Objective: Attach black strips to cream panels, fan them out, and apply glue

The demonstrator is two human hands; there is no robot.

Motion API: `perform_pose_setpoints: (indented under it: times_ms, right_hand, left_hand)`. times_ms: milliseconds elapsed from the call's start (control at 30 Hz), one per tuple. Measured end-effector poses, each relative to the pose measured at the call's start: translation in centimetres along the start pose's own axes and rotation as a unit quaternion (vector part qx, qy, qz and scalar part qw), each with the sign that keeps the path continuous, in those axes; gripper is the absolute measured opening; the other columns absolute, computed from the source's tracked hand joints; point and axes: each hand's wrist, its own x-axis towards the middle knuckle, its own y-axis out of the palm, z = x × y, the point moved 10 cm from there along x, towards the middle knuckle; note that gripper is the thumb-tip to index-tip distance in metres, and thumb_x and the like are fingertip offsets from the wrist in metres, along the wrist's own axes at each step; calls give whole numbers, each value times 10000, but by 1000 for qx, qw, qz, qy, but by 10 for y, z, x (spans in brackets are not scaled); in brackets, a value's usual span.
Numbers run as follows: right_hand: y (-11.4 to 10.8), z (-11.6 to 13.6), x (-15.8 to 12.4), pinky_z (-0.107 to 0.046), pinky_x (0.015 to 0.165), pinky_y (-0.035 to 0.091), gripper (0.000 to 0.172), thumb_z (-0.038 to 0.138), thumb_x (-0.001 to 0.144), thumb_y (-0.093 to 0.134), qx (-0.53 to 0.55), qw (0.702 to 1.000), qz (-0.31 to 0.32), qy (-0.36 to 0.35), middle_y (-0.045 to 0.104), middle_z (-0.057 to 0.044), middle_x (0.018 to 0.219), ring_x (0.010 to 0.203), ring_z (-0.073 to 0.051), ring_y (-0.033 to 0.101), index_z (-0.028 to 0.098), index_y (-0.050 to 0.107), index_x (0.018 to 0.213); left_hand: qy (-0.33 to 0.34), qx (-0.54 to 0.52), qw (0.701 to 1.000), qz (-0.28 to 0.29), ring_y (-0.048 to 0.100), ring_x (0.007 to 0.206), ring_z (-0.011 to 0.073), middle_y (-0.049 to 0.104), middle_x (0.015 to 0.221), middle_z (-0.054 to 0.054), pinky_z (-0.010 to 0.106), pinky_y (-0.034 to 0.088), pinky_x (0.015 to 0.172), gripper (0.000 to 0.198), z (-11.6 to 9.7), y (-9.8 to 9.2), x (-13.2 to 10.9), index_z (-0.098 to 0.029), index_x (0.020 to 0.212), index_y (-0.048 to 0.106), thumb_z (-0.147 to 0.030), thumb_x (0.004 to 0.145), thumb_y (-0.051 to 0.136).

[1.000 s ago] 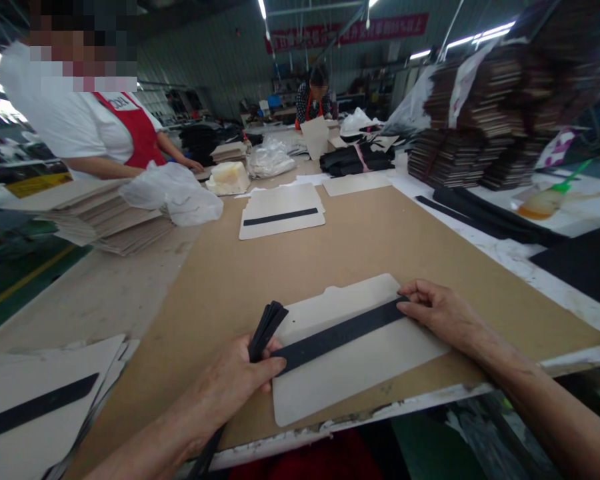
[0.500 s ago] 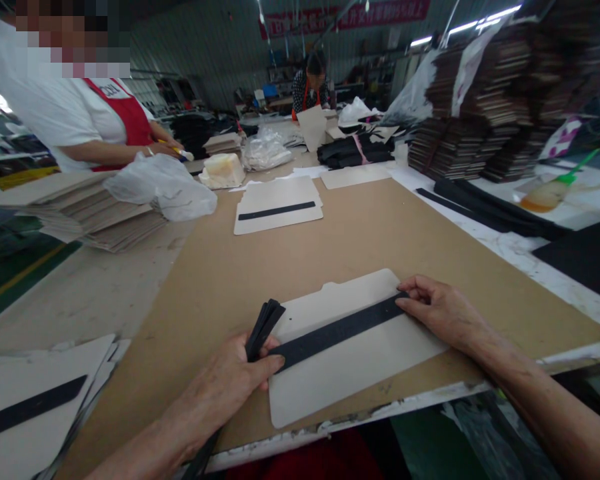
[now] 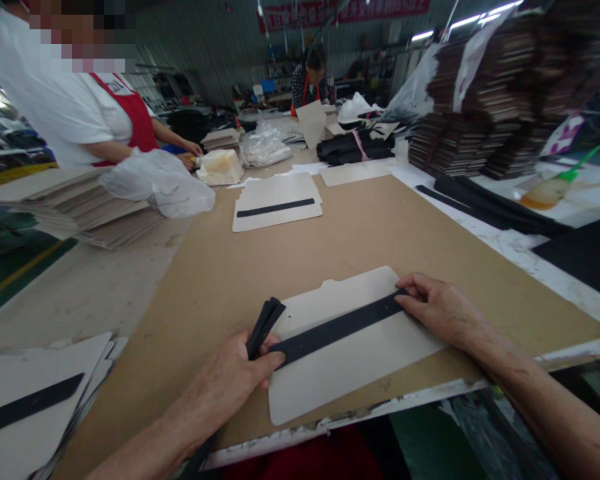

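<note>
A flat black strip (image 3: 337,328) lies slantwise across a pale cardboard panel (image 3: 325,387) near the table's front edge. My left hand (image 3: 253,360) pinches the strip's left end between thumb and fingers. The same hand also grips a bundle of black strips (image 3: 266,323), whose tops stick up above the fist. At the other end, my right hand (image 3: 427,303) pinches the strip's right tip by the panel's upper right corner. Part of the bundle is hidden behind my left wrist.
Another panel with a black strip (image 3: 280,187) lies farther back on the brown board (image 3: 360,230). Strip-bearing panels (image 3: 35,433) are stacked at lower left. A cardboard pile (image 3: 95,213) with a plastic bag stands left, near a co-worker (image 3: 105,120). Black pieces (image 3: 495,207) lie at right.
My hands and the strip stay almost in place. The co-worker at left has moved a hand toward the yellowish block on the table. The view has shifted very slightly.
</note>
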Motion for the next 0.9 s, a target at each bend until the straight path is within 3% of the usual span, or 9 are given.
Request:
perform_pose_setpoints:
  times_ms: [267,433,633,767,900]
  right_hand:
    - [-1,4,0,-313,604,435,211,357,777,575,-27,999,-11,-16,621,-1,674,613,-174,582,228,660,921]
    - [-6,3,0,-375,643,449,285,427,729,605,-32,995,-60,-72,631,-65,822,672,-219,582,230,657,928]
    - [0,-8,3,-423,714,455,244,421,769,594,-31,998,-28,-54,651,-104,867,705,-245,605,250,660,930]
    - [2,-21,5,-415,749,461,277,438,753,595,-64,997,-19,-24,674,-114,955,768,-243,632,255,675,945]
    - [5,-32,10,-406,684,482,390,552,704,563,-80,995,-32,-42,675,-75,907,718,-239,632,267,677,946]
  left_hand:
    - [-21,14,1000,-1,631,668,216,632,633,-34,316,417,696,314,-4,-2,-3,-198,939,662,-446,749,623]
    - [23,22,999,-8,636,760,213,692,800,1,301,420,709,189,-15,-1,-20,-208,888,665,-350,775,611]
    - [66,59,996,1,651,929,249,724,981,50,321,424,793,196,-34,3,-41,-219,963,682,-330,845,570]
    - [38,56,998,7,636,811,212,703,884,39,302,411,725,148,-30,-1,-30,-195,917,655,-288,835,573]
    - [15,51,999,6,604,717,169,662,787,-1,275,394,666,102,-23,-4,-13,-189,873,641,-256,809,599]
